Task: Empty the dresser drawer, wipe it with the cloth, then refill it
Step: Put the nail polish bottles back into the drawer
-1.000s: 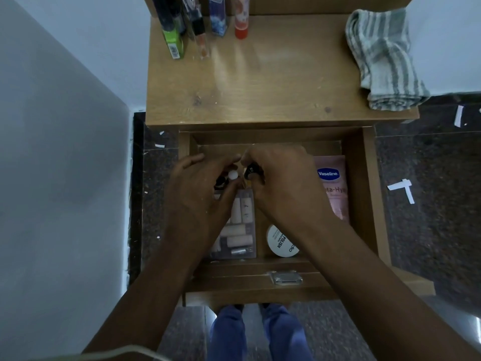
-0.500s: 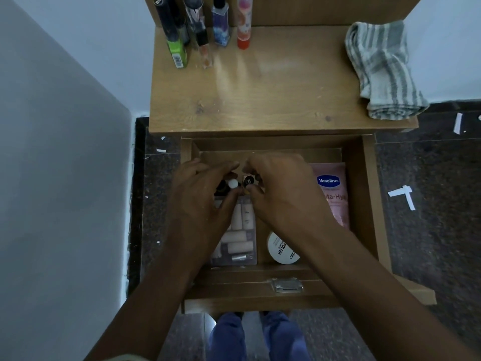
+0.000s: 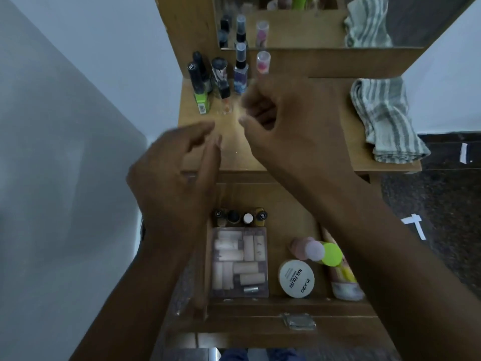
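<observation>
1. The right hand is raised above the dresser top, behind the drawer. Its fingers are curled toward the thumb, and nothing can be seen between them; whether a small thing is pinched there, I cannot tell.
2. The left hand is blurred, over the front left edge of the dresser top. Its fingers look loosely bent and it holds nothing that I can see.
3. The drawer is pulled out below both hands and it is not yet empty. At its back stands a row of small bottles. In front of them lies a clear box, to the right a round white jar, and against the right wall a pink tube.
4. The striped cloth lies folded on the right end of the dresser top, untouched.
5. I judge that the emptying step is in hand. The next move calls for reaching down into the drawer and lifting these things up, beside the bottles already standing at the back left.
</observation>
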